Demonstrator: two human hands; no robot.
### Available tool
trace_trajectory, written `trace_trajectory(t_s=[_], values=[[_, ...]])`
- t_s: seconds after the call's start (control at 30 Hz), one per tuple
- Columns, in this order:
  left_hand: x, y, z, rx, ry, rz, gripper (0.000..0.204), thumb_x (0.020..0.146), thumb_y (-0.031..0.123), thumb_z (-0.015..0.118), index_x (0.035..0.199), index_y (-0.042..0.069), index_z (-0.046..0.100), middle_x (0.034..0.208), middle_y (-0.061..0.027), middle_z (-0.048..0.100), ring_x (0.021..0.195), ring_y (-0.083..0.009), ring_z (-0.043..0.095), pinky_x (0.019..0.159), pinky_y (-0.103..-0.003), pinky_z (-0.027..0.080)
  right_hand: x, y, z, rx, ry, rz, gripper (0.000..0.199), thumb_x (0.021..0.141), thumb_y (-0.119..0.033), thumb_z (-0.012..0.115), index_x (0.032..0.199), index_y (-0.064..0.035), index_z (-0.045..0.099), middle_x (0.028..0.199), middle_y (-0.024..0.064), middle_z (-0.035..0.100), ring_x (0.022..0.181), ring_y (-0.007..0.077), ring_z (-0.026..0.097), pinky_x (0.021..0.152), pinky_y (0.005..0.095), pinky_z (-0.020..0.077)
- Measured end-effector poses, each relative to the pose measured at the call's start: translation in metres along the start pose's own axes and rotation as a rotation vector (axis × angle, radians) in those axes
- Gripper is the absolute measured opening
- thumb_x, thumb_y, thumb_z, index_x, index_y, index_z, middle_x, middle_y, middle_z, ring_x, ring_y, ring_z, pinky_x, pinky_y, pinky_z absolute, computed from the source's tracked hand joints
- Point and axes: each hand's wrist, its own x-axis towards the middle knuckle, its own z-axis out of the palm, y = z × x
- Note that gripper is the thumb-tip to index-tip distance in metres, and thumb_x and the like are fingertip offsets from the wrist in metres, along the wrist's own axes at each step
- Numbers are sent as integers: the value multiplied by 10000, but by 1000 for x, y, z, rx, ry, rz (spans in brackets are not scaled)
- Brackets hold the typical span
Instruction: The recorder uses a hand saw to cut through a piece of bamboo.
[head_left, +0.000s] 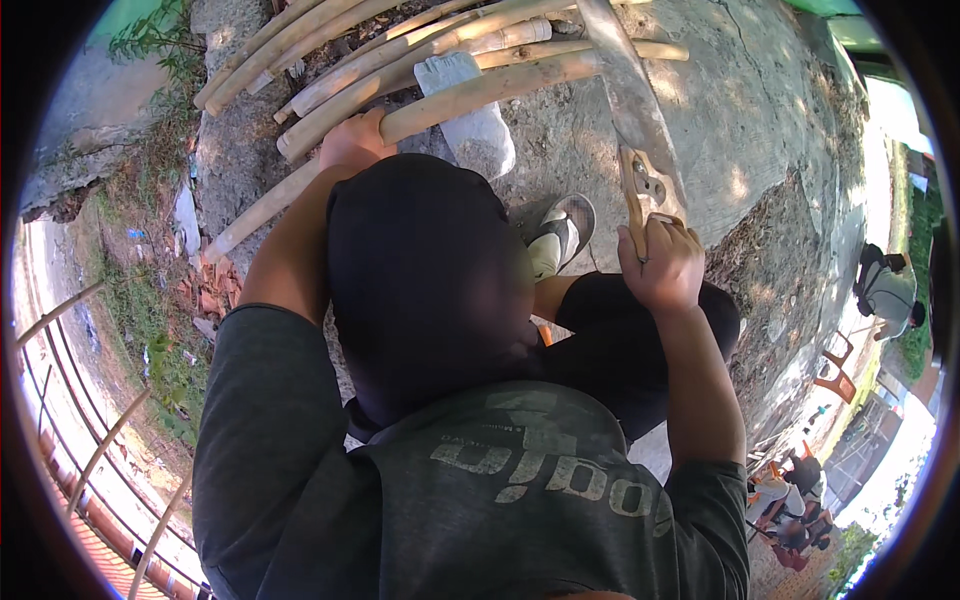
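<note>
Gripping a long bamboo pole (470, 95), your left hand (352, 142) is closed over its upper surface, fingers wrapped round it, at a point left of centre along its length. The pole runs diagonally from the lower left, near a scatter of red brick fragments (208, 290), up to the far right, where it meets the saw blade. Your right hand (660, 265) is clenched shut on the wooden handle of a hand saw (632, 100); the handle sits at the near end and the blade extends away from you toward the far edge of the view, crossing the pole at its far right portion.

Beyond the held pole lies a stack of similar bamboo poles (320, 45), resting side by side and roughly parallel to it on the concrete ground (740, 110). A grey stone block (470, 110) lies under the held pole, just right of your left hand, and supports it off the ground. Your foot in a grey sandal (562, 235) rests on the ground between the two hands, near the saw handle.

To the far right, well apart from your work, another person (885, 290) crouches near red plastic chairs (835, 365). A metal railing (90, 440) curves along the left near edge.
</note>
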Motion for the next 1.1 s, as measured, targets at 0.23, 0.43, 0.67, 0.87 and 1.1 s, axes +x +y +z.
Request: trace_trajectory(t_s=[0.23,0.43,0.67,0.87,1.1], values=[[5,10,-4,2,-67,-38,500,780,315,680,1240,134,608,1093,-167,699,1057,-349,658,919,-478,524,2,42,37,-129,-197,321,361,918,-386,606,781,-53,586,708,190,659,633,387,661,600,482,520],[4,0,1,17,-65,-21,535,780,318,686,1275,133,600,1120,-181,690,1063,-350,657,925,-470,526,-5,45,24,-5,88,449,335,910,-336,631,761,-45,559,696,189,641,642,399,654,582,478,513],[4,-2,1,-24,-34,-16,534,775,314,685,1271,136,599,1072,-182,701,1040,-361,661,916,-476,525,13,-7,21,96,-7,-122,295,888,-294,658,729,-67,557,661,155,616,607,384,624,583,482,504],[9,0,4,7,-57,-12,499,765,324,684,1225,147,608,1049,-185,703,1004,-371,669,882,-495,533,15,60,37,14,-121,714,436,943,-434,553,843,-17,628,764,228,671,725,440,667,660,503,529],[7,-8,13,-18,17,-7,418,785,324,655,1156,133,625,1014,-188,705,989,-375,672,871,-499,539,11,4,21,145,70,34,297,865,-274,691,727,-51,551,649,172,616,635,381,643,604,469,501]])
